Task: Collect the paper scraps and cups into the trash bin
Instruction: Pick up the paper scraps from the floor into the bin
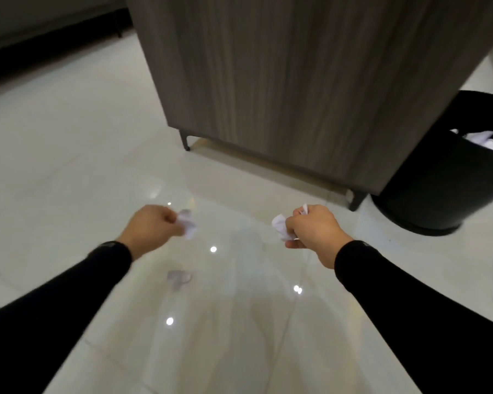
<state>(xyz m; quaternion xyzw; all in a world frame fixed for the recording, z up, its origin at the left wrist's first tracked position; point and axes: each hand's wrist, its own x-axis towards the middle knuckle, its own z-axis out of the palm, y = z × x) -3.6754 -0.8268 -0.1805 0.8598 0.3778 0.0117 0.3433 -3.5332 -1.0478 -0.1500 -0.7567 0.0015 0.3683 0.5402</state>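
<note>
My left hand (151, 227) is closed around a crumpled white paper scrap (188, 224) that sticks out past the fingers. My right hand (316, 233) grips another crumpled white paper scrap (281, 224), with bits showing above and left of the fist. Both hands hover over the glossy floor. A black trash bin (439, 177) stands at the right, beyond my right hand, with white paper (487, 140) visible inside it. A pale blurred patch on the floor (180, 277) below my left hand looks like the scrap's reflection; no cups are in view.
A tall wood-grain cabinet (296, 81) on short dark legs stands straight ahead, with the bin beside its right corner. Dark low furniture (40, 32) runs along the far left. The shiny white tiled floor (69, 166) reflects ceiling lights.
</note>
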